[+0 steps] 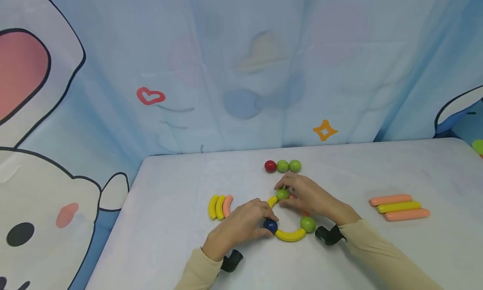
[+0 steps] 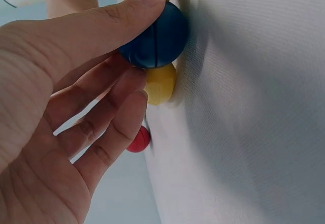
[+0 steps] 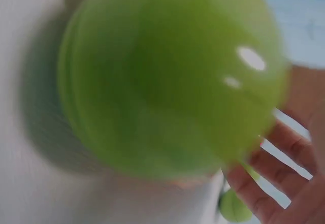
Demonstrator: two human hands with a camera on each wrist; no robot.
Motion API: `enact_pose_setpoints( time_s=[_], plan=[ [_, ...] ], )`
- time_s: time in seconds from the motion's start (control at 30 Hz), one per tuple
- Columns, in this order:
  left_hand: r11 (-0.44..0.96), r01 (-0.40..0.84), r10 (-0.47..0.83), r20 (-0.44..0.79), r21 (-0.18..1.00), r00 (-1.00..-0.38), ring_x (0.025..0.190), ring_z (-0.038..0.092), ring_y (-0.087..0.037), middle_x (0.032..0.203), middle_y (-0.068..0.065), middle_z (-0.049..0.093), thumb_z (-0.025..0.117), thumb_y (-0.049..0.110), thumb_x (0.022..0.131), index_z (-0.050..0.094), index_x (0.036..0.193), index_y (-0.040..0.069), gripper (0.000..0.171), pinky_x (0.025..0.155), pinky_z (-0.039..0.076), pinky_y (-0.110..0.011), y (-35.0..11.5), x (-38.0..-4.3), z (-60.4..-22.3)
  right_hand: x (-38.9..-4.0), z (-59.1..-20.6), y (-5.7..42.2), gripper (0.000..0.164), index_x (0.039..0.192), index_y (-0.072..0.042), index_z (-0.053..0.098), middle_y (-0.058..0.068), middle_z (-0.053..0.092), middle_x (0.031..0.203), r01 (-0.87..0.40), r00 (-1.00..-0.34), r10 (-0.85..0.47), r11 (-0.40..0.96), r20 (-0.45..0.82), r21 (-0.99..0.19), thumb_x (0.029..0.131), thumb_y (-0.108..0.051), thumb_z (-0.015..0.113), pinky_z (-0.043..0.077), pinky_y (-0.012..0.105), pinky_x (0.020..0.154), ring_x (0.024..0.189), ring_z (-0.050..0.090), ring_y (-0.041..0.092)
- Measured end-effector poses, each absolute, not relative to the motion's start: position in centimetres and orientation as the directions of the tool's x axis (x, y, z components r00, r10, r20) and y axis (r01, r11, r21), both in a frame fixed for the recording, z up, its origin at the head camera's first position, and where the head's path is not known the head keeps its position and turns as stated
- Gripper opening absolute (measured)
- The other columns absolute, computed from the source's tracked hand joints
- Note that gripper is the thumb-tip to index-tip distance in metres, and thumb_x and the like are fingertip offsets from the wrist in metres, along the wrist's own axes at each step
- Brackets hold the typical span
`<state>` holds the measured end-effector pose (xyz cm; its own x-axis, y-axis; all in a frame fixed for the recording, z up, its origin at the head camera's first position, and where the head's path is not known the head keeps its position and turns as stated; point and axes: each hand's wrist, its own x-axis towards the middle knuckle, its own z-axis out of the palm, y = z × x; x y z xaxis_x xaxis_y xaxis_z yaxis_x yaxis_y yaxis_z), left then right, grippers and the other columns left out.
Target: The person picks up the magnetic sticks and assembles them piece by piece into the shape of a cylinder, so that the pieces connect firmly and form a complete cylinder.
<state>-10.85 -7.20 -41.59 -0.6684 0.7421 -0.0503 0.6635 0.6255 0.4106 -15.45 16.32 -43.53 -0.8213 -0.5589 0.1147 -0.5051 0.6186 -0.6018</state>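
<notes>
A ring of balls and curved sticks lies on the white table. My left hand [image 1: 245, 223] pinches the dark blue ball [image 1: 270, 225] at its left side between thumb and fingers; the left wrist view shows the thumb pressed on that ball [image 2: 157, 38]. At the far side of the ring, my right hand [image 1: 307, 195] holds a green ball [image 1: 282, 194] between thumb and index finger. A yellow curved stick [image 1: 272, 201] joins these two balls. Another yellow curved stick [image 1: 290, 235] runs from the blue ball to the near green ball [image 1: 307, 224]. My right hand partly hides an orange curved stick [image 1: 305, 213].
Left of the ring lie two yellow curved sticks [image 1: 216, 207] and an orange one [image 1: 227, 205]. Behind it stand a red ball [image 1: 270, 166] and two green balls [image 1: 289, 166]. Straight orange and yellow sticks [image 1: 399, 207] lie at the right. A printed curtain [image 1: 226, 71] hangs behind the table.
</notes>
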Motion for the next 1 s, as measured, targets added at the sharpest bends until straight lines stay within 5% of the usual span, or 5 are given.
enact_pose_setpoints(
  time_s=[0.23,0.57,1.0],
  plan=[
    [0.657,0.649,0.720,-0.063,0.382,-0.691,0.114,0.061,-0.009,0.116,0.005,0.074,0.087,0.021,0.088,0.080,0.117,0.013,0.031,0.103,0.048,-0.019,-7.2,-10.9,-41.6,-14.1,-41.4,18.1,0.021,0.114,-0.012,0.073,-0.004,0.069,0.109,-0.512,-0.792,-0.601,0.562,0.104,-0.650,0.094,-0.013,0.079,0.057,0.041,0.085,0.100,0.063,0.022],
    [0.670,0.654,0.717,-0.075,0.352,-0.693,0.105,0.059,-0.007,0.116,0.008,0.075,0.086,0.022,0.089,0.079,0.120,0.015,0.033,0.094,0.049,-0.015,-7.4,-11.2,-41.7,-10.8,-40.9,19.6,0.038,0.107,-0.027,0.076,-0.017,0.061,0.107,-0.583,-0.703,-0.708,0.627,-0.067,-0.516,0.077,-0.011,0.093,0.058,0.042,0.093,0.105,0.056,0.016],
    [0.646,0.692,0.736,-0.027,0.323,-0.676,0.105,0.061,-0.005,0.114,0.009,0.074,0.089,0.023,0.086,0.080,0.115,0.016,0.032,0.094,0.049,-0.014,-7.4,-11.1,-41.8,-10.2,-42.2,19.9,0.037,0.108,-0.019,0.077,-0.009,0.064,0.109,-0.673,-0.673,-0.738,0.593,0.035,-0.443,0.078,-0.003,0.091,0.059,0.042,0.092,0.104,0.062,0.018]
  ],
)
